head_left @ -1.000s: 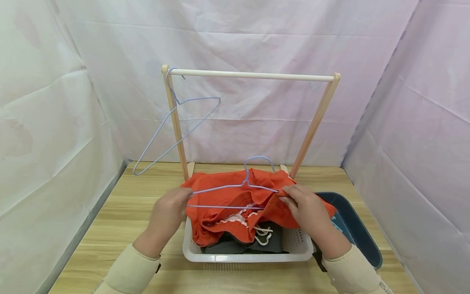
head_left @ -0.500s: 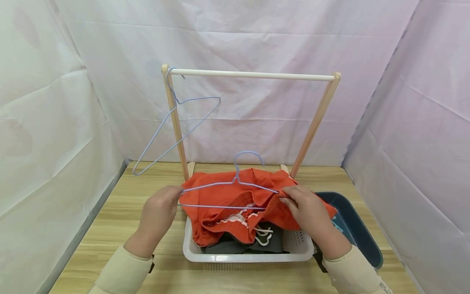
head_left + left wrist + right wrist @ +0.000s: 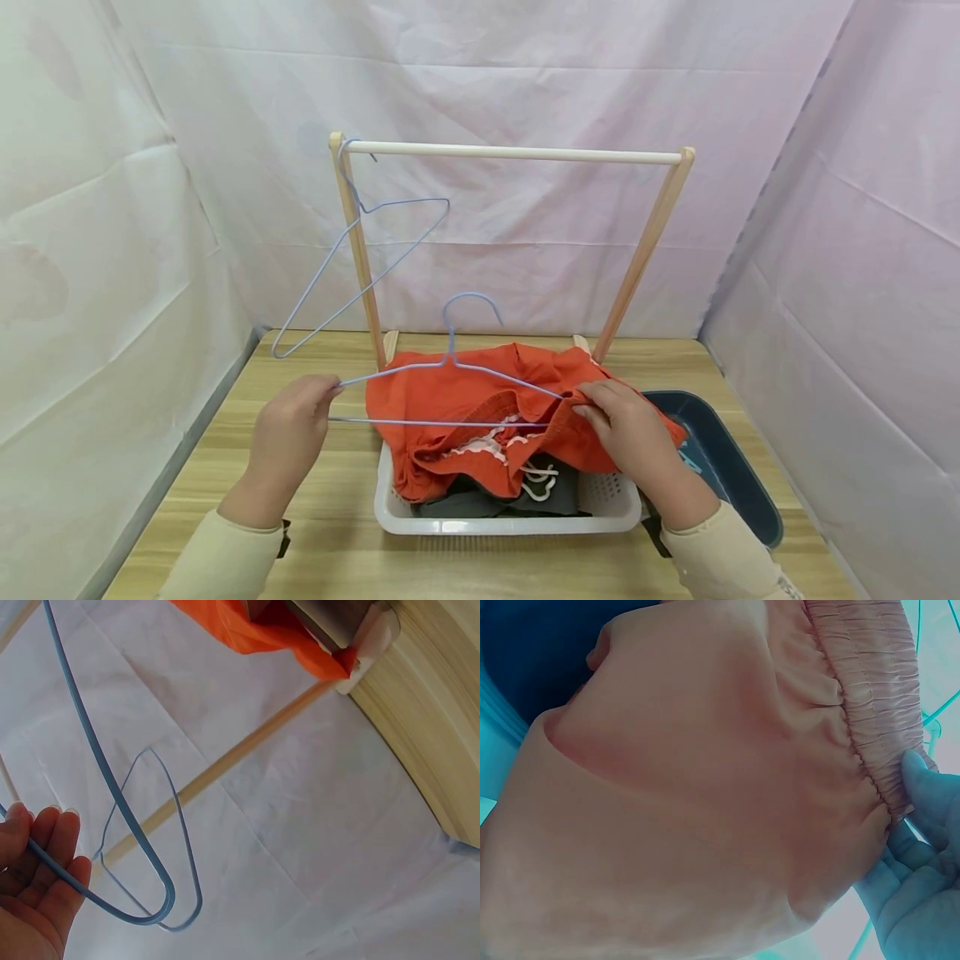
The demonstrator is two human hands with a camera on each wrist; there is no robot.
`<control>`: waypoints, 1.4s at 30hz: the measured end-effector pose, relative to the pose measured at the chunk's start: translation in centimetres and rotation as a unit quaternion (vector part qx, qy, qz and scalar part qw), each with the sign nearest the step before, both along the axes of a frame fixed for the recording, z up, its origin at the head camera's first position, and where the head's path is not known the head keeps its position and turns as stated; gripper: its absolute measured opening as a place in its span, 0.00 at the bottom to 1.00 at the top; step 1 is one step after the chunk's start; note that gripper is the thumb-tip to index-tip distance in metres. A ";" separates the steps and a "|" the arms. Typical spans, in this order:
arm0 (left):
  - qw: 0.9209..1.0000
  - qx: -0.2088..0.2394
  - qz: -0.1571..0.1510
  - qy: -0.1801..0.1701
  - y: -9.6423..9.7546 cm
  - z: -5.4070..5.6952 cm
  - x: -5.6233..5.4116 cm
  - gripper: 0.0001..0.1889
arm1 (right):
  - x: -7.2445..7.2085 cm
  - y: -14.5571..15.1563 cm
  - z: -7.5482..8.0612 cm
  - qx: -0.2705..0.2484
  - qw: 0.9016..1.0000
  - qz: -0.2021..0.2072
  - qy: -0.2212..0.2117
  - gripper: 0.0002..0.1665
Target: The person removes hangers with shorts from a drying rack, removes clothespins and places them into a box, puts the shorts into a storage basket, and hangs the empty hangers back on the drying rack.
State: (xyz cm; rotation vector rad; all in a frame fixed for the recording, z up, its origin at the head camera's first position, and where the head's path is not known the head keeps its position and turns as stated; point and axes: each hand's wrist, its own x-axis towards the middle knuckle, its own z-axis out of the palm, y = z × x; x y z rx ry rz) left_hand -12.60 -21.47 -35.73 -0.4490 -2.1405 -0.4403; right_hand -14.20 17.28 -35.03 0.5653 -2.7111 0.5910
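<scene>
At the left end of a blue wire hanger [image 3: 450, 423], my left hand [image 3: 288, 429] pinches the wire between thumb and fingers. The left wrist view shows that hanger [image 3: 120, 799] with its rounded corner beyond the fingers. An orange-red garment with an elastic waistband, apparently shorts [image 3: 442, 396], lies spread over a white basket [image 3: 502, 526]. My right hand [image 3: 626, 433] pinches the waistband [image 3: 877, 690] at its right side. The hanger's right end goes into the waist opening, where cloth and fingers hide it.
A wooden rack with a white rail [image 3: 517, 153] stands behind the basket. Another blue hanger [image 3: 318, 275] hangs at its left end. Dark cloth [image 3: 480, 505] with white cords lies in the basket. A dark teal tray [image 3: 742, 475] sits to the right.
My left hand has moved left and slightly up, drawing the hanger leftward, so its hook now stands farther left. The right hand and the shorts have stayed nearly still.
</scene>
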 end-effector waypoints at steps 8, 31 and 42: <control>1.000 0.009 0.001 0.008 -0.9 0.1 0.4 0.11 | 0.0 0.0 0.1 0.006 1.000 0.008 -0.021 0.16; 0.998 0.033 0.047 -0.003 -2.9 0.7 1.3 0.10 | 0.4 0.9 0.5 -0.002 0.998 -0.009 -0.067 0.19; 0.996 0.056 0.069 -0.018 -3.1 1.2 1.5 0.07 | 0.0 0.6 -0.8 0.017 0.996 -0.017 -0.083 0.17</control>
